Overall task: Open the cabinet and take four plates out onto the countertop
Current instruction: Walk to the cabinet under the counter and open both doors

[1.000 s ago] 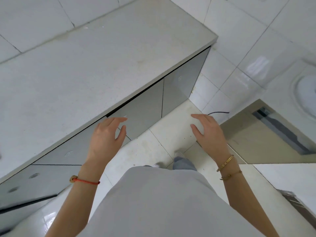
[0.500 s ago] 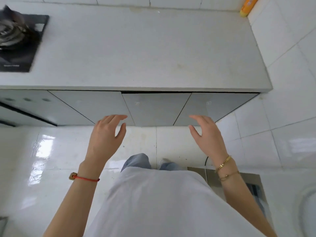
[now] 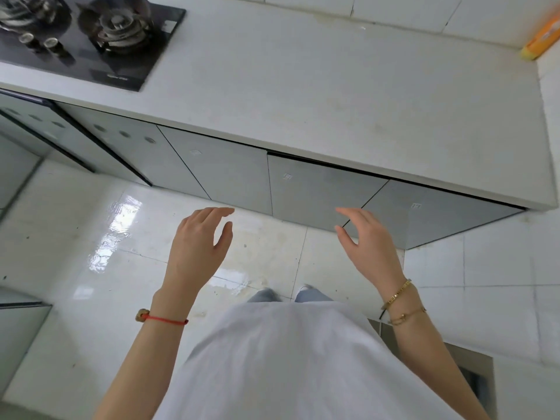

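A white countertop point(image 3: 348, 86) runs across the upper part of the view, with a row of grey cabinet doors point(image 3: 315, 189) beneath it, all shut. My left hand point(image 3: 200, 247) hovers in front of me above the floor, fingers apart and empty. My right hand point(image 3: 368, 241) is held out at the same height, also empty, its fingertips in front of the lower edge of the middle-right door. Neither hand touches the cabinet. No plates are in sight.
A black gas hob point(image 3: 91, 34) with two burners sits on the counter at the far left. An orange bottle point(image 3: 542, 37) lies at the counter's far right corner by the tiled wall point(image 3: 551, 95). Glossy white floor tiles point(image 3: 91, 237) spread below.
The view has swung left and tilted, bringing the hob into sight. Both hands have stayed raised and empty in front of the cabinet doors.
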